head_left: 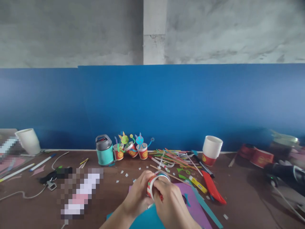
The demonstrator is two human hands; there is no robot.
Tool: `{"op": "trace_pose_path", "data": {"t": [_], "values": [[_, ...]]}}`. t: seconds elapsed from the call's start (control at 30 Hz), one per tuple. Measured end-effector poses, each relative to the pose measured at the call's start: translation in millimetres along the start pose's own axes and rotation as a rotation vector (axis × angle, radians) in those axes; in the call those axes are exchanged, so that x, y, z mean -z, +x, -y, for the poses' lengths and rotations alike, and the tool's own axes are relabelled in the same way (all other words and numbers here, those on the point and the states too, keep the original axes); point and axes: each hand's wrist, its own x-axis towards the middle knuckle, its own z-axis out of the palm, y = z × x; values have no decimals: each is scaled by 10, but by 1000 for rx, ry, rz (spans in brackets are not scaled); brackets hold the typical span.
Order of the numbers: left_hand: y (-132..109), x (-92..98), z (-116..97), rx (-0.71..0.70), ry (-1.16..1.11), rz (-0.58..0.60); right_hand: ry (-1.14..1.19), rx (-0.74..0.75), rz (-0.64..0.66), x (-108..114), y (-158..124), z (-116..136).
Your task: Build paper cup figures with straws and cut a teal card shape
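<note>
Both my hands are closed round a small red paper cup (154,182) with a white rim, held on its side above purple paper (190,198) and a teal sheet (147,221) at the table's near edge. My left hand (138,194) grips the cup's left side. My right hand (170,198) wraps over its right side, fingers pressed on the cup wall. Beyond the cup lie several coloured straws and sticks (171,156).
A teal flask (104,150) and three decorated cups (131,149) stand at the blue backdrop. A stack of white cups (211,150) stands upside down to the right, a red cutter (213,189) nearer. A white cup (29,140), pens and cables lie left. Dark gear (286,173) sits far right.
</note>
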Motion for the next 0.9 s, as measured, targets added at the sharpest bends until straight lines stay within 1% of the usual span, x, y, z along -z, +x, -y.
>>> {"op": "trace_pose_path", "data": {"t": [0.13, 0.2, 0.33, 0.43, 0.53, 0.6, 0.67, 0.73, 0.8, 0.87, 0.9], "values": [[8, 25, -36, 214, -27, -43, -22, -32, -7, 83, 32, 12], [6, 23, -47, 282, -46, -65, -78, -21, 2, 132, 42, -6], [-2, -3, -59, 269, -61, -56, -269, -7, 64, 182, 50, -44], [-4, -23, -67, 206, -60, -42, -318, -15, 114, 172, 50, -45], [-8, -42, -64, 145, -69, 11, -243, -10, 112, 151, 45, -29], [-11, -50, -55, 142, -84, 37, -188, -15, 104, 161, 46, -18], [-12, -49, -43, 155, -104, 32, -120, -23, 115, 212, 58, -14], [-7, -40, -37, 162, -132, 17, 2, -32, 104, 301, 79, -20], [6, -31, -45, 156, -145, 15, 144, -59, 14, 393, 106, -37], [22, -25, -67, 140, -99, 46, 231, -90, -89, 447, 134, -61], [30, -25, -81, 131, -59, 73, 246, -94, -96, 452, 145, -75]]}}
